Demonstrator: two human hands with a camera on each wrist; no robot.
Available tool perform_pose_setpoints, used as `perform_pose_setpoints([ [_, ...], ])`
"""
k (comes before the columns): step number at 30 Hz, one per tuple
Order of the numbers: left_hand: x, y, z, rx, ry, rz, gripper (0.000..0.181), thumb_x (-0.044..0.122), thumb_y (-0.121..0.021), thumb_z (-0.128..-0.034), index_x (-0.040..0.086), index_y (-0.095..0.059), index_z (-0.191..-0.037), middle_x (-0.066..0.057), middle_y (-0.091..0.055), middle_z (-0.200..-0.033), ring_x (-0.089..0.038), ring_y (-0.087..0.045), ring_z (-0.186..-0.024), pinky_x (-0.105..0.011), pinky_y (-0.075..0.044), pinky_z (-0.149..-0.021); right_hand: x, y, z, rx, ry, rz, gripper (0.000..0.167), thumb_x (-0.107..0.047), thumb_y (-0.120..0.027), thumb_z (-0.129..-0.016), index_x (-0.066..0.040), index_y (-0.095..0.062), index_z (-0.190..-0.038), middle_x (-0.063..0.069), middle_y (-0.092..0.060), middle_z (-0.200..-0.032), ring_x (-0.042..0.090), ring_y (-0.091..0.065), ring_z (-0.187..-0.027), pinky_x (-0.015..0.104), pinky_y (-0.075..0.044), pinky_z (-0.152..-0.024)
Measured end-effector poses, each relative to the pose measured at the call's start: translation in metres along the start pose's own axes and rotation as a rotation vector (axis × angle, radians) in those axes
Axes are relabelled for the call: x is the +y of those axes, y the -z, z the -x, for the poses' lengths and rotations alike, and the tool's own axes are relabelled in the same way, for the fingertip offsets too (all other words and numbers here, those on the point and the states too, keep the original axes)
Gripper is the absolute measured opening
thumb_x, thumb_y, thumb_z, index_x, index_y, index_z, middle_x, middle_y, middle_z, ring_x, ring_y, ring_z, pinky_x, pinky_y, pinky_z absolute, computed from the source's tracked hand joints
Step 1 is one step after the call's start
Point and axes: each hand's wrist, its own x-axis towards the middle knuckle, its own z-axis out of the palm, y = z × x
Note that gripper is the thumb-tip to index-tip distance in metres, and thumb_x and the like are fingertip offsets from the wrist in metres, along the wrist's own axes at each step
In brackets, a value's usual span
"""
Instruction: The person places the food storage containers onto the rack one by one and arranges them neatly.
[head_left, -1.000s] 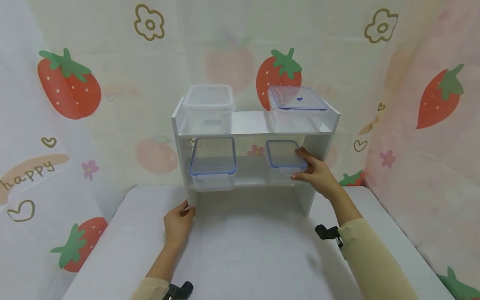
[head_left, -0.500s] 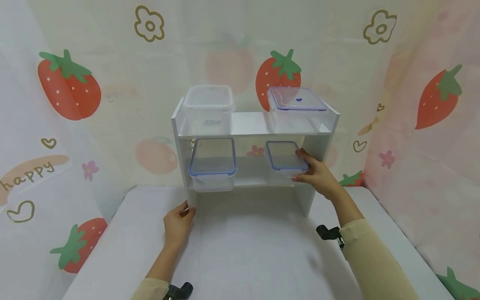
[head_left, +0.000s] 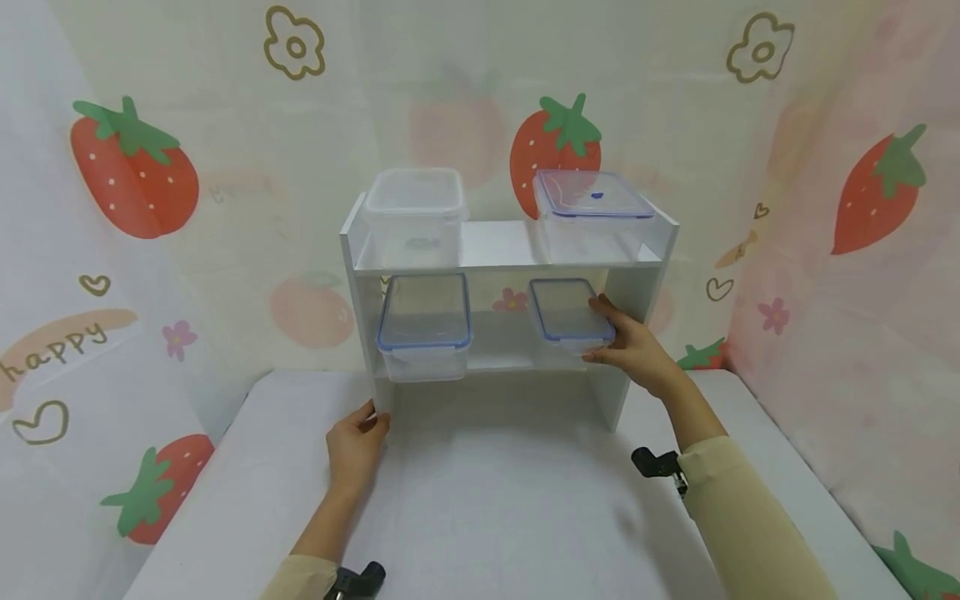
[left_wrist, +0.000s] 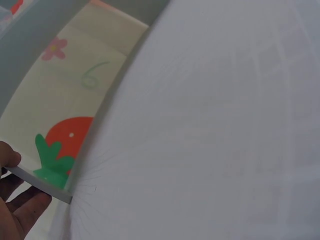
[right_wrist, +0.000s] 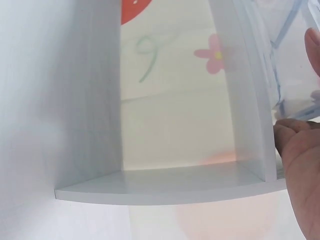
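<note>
A white two-tier shelf (head_left: 498,268) stands on the table. My left hand (head_left: 356,446) pinches the lower front edge of its left side panel (left_wrist: 42,186), thumb on one face and fingers on the other. On the middle shelf at right sits a small clear food container with a blue-rimmed lid (head_left: 567,310). My right hand (head_left: 637,348) grips that container's right side, thumb below and fingers at the lid's edge. A larger blue-rimmed container (head_left: 424,321) sits left on the same shelf, jutting past its front edge.
Up on the top shelf are a clear container with a whitish lid (head_left: 416,212) at left and a wide one with a purple-blue rim (head_left: 595,212) at right. A white cloth covers the table (head_left: 495,500). Strawberry-printed curtains (head_left: 225,250) hang behind and at both sides.
</note>
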Motion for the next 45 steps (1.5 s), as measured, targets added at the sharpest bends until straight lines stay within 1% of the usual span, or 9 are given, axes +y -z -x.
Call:
perform_pose_setpoints([
  [9, 0.004, -0.001, -0.003, 0.0, 0.001, 0.02, 0.04, 0.015, -0.072, -0.0946, -0.001, -0.067, -0.131, -0.021, -0.069, -0.127, -0.034, -0.075, -0.103, -0.03, -0.064, -0.075, -0.004, 0.003, 0.0, 0.01, -0.014, 0.026, 0.098, 0.004, -0.076, -0.089, -0.012, -0.016, -0.165, 0.004, 0.007, -0.173, 0.032, -0.033, -0.143, 0.014, -0.053, -0.091],
  [16, 0.001, -0.005, -0.004, 0.007, -0.005, 0.014, 0.04, 0.015, -0.072, -0.0943, -0.002, -0.067, -0.13, -0.022, -0.07, -0.125, -0.034, -0.075, -0.102, -0.033, -0.064, -0.077, -0.004, 0.002, 0.005, 0.054, -0.036, 0.059, 0.101, -0.003, -0.078, -0.089, -0.016, -0.014, -0.166, 0.015, -0.013, -0.168, 0.037, -0.045, -0.133, 0.014, -0.053, -0.089],
  [23, -0.001, -0.007, -0.002, -0.001, 0.005, 0.013, 0.04, 0.016, -0.072, -0.094, 0.0, -0.068, -0.13, -0.021, -0.07, -0.126, -0.034, -0.075, -0.104, -0.033, -0.064, -0.077, -0.003, -0.001, 0.014, 0.071, -0.047, 0.049, 0.105, -0.006, -0.079, -0.089, -0.014, -0.007, -0.166, 0.014, -0.008, -0.171, 0.038, -0.031, -0.15, 0.014, -0.049, -0.097],
  [26, -0.001, -0.007, -0.002, 0.0, 0.005, 0.018, 0.039, 0.015, -0.072, -0.0939, 0.0, -0.068, -0.13, -0.021, -0.071, -0.124, -0.034, -0.075, -0.103, -0.033, -0.064, -0.076, -0.003, -0.003, 0.018, 0.084, -0.047, 0.076, 0.105, -0.01, -0.08, -0.09, -0.014, -0.008, -0.166, 0.014, -0.008, -0.172, 0.036, -0.024, -0.154, 0.028, -0.043, -0.114],
  [28, -0.001, -0.007, -0.001, 0.001, 0.004, 0.021, 0.039, 0.015, -0.072, -0.0939, 0.0, -0.068, -0.129, -0.021, -0.071, -0.124, -0.034, -0.075, -0.103, -0.033, -0.064, -0.076, -0.004, -0.004, 0.021, 0.101, -0.047, 0.1, 0.105, -0.013, -0.081, -0.089, -0.015, -0.009, -0.166, 0.013, -0.01, -0.172, 0.034, -0.021, -0.156, 0.04, -0.033, -0.122],
  [30, -0.001, -0.008, -0.001, -0.002, 0.001, 0.023, 0.039, 0.015, -0.072, -0.094, -0.001, -0.068, -0.129, -0.021, -0.07, -0.125, -0.034, -0.075, -0.103, -0.033, -0.064, -0.077, -0.004, -0.005, 0.025, 0.118, -0.05, 0.112, 0.104, -0.015, -0.081, -0.089, -0.016, -0.011, -0.166, 0.012, -0.012, -0.172, 0.033, -0.019, -0.157, 0.051, -0.025, -0.125],
  [32, -0.001, -0.008, -0.001, -0.006, 0.0, 0.022, 0.039, 0.016, -0.072, -0.0942, -0.001, -0.068, -0.13, -0.021, -0.07, -0.126, -0.034, -0.075, -0.104, -0.034, -0.064, -0.078, -0.004, -0.006, 0.029, 0.131, -0.055, 0.122, 0.105, -0.017, -0.082, -0.089, -0.017, -0.011, -0.166, 0.011, -0.012, -0.172, 0.033, -0.017, -0.157, 0.055, -0.022, -0.125],
  [38, 0.0, -0.007, 0.0, -0.003, -0.003, 0.018, 0.039, 0.015, -0.073, -0.0937, 0.0, -0.068, -0.129, -0.021, -0.07, -0.126, -0.034, -0.075, -0.102, -0.035, -0.064, -0.077, -0.007, -0.013, 0.04, 0.143, -0.079, 0.137, 0.107, -0.025, -0.083, -0.089, -0.02, -0.009, -0.166, 0.006, -0.008, -0.172, 0.028, -0.015, -0.158, 0.053, -0.025, -0.125],
  [45, -0.002, -0.004, -0.002, 0.001, 0.0, 0.004, 0.039, 0.015, -0.072, -0.0943, 0.0, -0.067, -0.13, -0.022, -0.07, -0.125, -0.035, -0.075, -0.102, -0.033, -0.064, -0.076, -0.008, -0.019, 0.048, 0.167, -0.038, 0.173, 0.105, -0.025, -0.082, -0.09, -0.017, -0.01, -0.166, 0.002, -0.01, -0.172, 0.028, -0.016, -0.158, 0.049, -0.022, -0.127],
])
